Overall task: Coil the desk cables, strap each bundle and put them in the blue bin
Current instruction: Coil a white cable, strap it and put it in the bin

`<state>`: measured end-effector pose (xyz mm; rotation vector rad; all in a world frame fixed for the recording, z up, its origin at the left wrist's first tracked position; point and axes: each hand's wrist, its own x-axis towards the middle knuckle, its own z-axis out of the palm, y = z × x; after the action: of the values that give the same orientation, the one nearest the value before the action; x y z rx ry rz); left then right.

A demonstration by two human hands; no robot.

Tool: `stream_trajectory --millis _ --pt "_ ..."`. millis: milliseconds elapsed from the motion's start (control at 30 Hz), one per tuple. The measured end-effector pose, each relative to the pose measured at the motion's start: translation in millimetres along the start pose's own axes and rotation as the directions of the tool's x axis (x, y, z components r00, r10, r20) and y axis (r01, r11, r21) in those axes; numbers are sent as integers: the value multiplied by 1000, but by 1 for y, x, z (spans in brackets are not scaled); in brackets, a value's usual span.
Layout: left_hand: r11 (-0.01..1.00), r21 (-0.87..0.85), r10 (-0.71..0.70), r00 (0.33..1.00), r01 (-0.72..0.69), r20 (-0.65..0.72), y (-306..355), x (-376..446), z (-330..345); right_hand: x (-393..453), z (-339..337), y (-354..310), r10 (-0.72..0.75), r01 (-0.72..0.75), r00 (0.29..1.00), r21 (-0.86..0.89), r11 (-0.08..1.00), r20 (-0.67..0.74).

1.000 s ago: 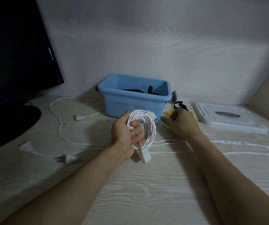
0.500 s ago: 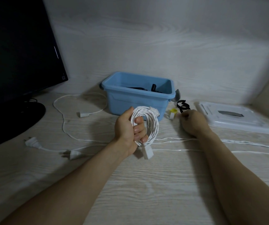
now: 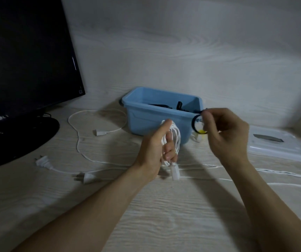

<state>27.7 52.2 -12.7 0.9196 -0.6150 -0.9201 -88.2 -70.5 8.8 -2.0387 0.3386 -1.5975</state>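
Left hand (image 3: 153, 151) grips the coiled white cable (image 3: 173, 140) above the table (image 3: 164, 215) — in front of the blue bin (image 3: 146, 119); right hand (image 3: 224, 133) pinches a curled black strap (image 3: 195, 122) beside the bin's rim.

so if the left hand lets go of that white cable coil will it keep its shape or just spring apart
Probably it loosens: the white cable coil shows no strap, and only the left hand grips its loops. It looks floppy and light, with its plug end dangling below. The black strap, pinched in the right hand, would likely hold it together.
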Motion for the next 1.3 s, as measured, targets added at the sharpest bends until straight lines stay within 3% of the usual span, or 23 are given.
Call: stream_trajectory --millis 100,200,333,433,533,633,700,800,867,967,1067,1300 --pt "962 208 159 983 -174 90 -4 -4 1 -13 14 -9 13 -27 962 50 998 272" --pt "879 366 299 951 -305 74 -6 -5 1 -23 22 -17 119 -237 877 203 950 465" --pt "845 439 346 938 -307 -11 -6 -4 -1 -21 19 -17 205 -426 812 315 848 546" --pt "766 530 474 877 -363 -84 -3 -3 -5 -18 17 -15 212 -463 771 299 835 601" --pt "734 579 535 828 -356 -168 2 0 -7 -17 12 -11 271 -572 681 263 777 680" --pt "755 578 511 830 -309 -224 5 3 -13 -18 10 -3 345 -653 570 157 741 746" --pt "792 543 483 831 -280 -276 7 5 -16 -19 10 1 399 -737 521 161 657 755" --pt "819 523 435 850 -237 -296 8 6 -18 -18 10 7 459 -795 515 204 571 724" --pt "826 518 399 879 -221 -261 4 6 -17 -19 11 12 424 -756 530 182 629 735" --pt "796 554 399 899 -242 -180 -2 5 -13 -24 18 8 328 -645 614 218 732 718" --pt "785 565 378 918 -252 -116 -2 4 -8 -27 26 3 423 -685 679 309 660 600" --pt "813 544 276 960 -206 -50 -3 6 -11 -27 29 -3 582 -728 658 206 654 477"
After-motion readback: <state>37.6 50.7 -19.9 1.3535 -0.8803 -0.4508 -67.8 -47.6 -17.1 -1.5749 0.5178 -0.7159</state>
